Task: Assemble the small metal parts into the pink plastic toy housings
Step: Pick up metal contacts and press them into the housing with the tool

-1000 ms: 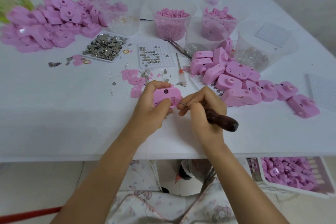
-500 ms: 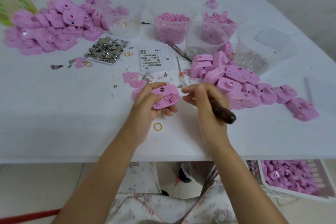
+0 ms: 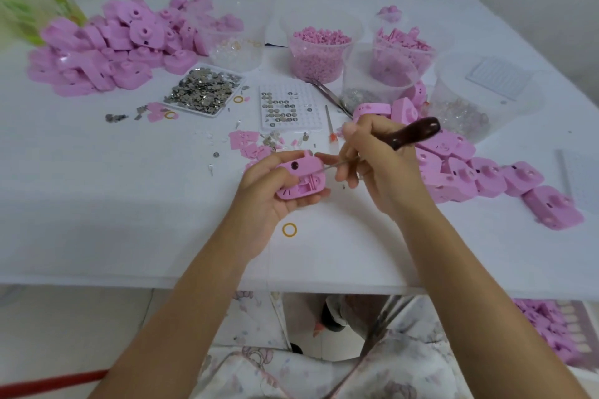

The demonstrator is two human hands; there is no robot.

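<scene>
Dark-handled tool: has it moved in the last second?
Yes. The tool handle swung from the table's near edge toward the clear tub.

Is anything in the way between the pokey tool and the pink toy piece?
Nothing visible. The right hand holds the tool, and its thin metal tip is right at the pink housing gripped in the left hand.

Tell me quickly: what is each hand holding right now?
Left hand: closed, gripping a pink housing.
Right hand: closed, gripping a dark-handled tool, whose metal shaft points at the housing.
</scene>
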